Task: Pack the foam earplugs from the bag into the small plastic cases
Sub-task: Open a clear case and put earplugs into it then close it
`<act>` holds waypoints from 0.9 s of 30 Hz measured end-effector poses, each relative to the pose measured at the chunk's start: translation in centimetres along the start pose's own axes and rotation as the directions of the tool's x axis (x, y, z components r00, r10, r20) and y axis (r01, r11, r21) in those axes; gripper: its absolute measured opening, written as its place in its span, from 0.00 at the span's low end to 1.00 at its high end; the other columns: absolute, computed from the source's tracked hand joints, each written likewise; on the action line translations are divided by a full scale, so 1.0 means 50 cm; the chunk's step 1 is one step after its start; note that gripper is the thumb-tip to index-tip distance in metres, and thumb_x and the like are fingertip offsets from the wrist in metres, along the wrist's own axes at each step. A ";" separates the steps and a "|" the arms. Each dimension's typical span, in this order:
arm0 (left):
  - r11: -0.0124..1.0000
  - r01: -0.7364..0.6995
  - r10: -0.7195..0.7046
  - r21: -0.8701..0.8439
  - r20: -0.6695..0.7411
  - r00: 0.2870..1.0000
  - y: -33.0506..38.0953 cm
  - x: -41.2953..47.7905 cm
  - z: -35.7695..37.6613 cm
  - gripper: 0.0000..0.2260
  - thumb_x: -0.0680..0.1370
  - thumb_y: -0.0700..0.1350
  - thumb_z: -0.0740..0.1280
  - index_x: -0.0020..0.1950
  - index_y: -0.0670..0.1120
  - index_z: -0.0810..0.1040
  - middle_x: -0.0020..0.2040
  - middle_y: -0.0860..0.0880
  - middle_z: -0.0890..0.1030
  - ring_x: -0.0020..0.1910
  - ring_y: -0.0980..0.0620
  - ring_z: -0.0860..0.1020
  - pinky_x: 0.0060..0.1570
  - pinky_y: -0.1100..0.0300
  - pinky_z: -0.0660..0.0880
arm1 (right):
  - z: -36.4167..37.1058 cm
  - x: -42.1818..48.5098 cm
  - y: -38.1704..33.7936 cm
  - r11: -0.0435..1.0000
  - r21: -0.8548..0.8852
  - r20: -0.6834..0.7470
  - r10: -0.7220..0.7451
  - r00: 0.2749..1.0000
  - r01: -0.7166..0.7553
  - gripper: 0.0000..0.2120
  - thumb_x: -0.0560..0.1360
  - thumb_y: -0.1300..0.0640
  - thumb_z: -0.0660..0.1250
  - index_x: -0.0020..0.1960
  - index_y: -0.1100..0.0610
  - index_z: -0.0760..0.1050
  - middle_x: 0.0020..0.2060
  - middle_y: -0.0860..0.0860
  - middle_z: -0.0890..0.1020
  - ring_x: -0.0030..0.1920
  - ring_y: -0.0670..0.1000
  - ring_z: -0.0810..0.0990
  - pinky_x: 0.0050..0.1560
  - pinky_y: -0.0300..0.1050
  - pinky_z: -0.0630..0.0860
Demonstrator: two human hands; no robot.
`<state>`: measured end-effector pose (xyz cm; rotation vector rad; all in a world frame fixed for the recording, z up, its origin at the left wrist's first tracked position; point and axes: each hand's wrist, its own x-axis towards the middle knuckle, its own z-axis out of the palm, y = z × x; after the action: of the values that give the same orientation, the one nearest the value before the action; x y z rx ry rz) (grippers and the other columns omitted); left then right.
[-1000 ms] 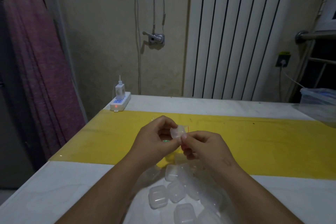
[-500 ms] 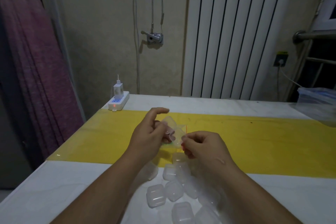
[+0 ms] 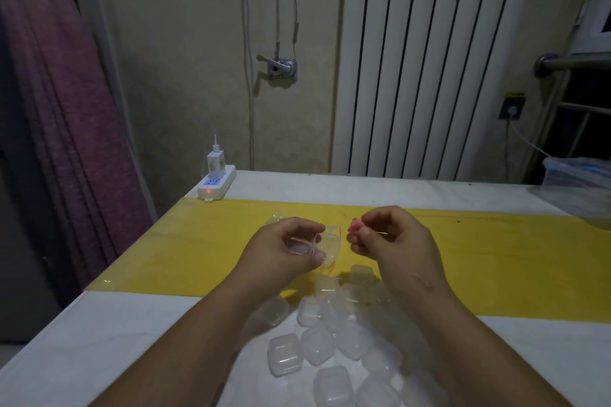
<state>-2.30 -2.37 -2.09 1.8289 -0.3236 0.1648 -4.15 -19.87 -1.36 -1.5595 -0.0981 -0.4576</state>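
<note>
The small pink foam earplug [image 3: 355,225] is now pinched in my right hand [image 3: 386,241], drawn off to three o'clock of the small clear plastic case [image 3: 299,246] gripped by my left hand [image 3: 277,251]. A second ago both hands met there. I judge loading comes next. Spare clear cases [image 3: 317,340] crowd the bench [image 3: 99,340] at six o'clock.
</note>
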 end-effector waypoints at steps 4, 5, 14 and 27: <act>1.000 -0.002 0.002 -0.002 0.013 1.000 0.002 -0.002 0.003 0.16 0.69 0.35 0.77 0.52 0.51 0.83 0.47 0.51 0.84 0.46 0.53 0.82 0.47 0.63 0.79 | 0.011 -0.011 0.009 0.971 -0.224 0.080 -0.070 0.994 0.086 0.07 0.75 0.62 0.71 0.43 0.51 0.77 0.38 0.49 0.86 0.39 0.45 0.84 0.40 0.40 0.79; 1.000 -0.002 0.002 -0.005 0.015 1.000 0.002 -0.002 0.003 0.16 0.69 0.35 0.77 0.52 0.51 0.83 0.48 0.51 0.84 0.46 0.53 0.82 0.47 0.63 0.80 | 0.014 -0.012 0.014 0.949 -0.296 0.094 -0.082 0.992 0.106 0.08 0.74 0.59 0.73 0.42 0.48 0.77 0.38 0.47 0.85 0.42 0.45 0.84 0.41 0.41 0.78; 0.997 0.013 -0.010 -0.075 0.039 0.999 0.002 -0.002 0.000 0.16 0.67 0.34 0.77 0.51 0.48 0.83 0.47 0.50 0.83 0.46 0.54 0.82 0.50 0.58 0.80 | 0.023 -0.022 0.013 0.890 -0.419 0.150 -0.126 0.981 0.179 0.05 0.73 0.53 0.73 0.40 0.47 0.79 0.34 0.38 0.81 0.30 0.39 0.72 0.31 0.30 0.66; 0.989 0.013 -0.005 -0.150 0.053 0.999 -0.004 0.000 0.000 0.17 0.67 0.30 0.76 0.50 0.45 0.83 0.40 0.55 0.84 0.41 0.58 0.83 0.45 0.60 0.80 | 0.026 -0.023 0.019 0.863 -0.462 0.171 -0.141 0.975 0.206 0.07 0.73 0.52 0.72 0.39 0.43 0.78 0.37 0.39 0.82 0.36 0.36 0.73 0.34 0.33 0.62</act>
<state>-2.22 -2.30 -2.27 1.6876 -0.3552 0.0834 -4.59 -18.38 -2.62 -2.0823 -0.2449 -0.5479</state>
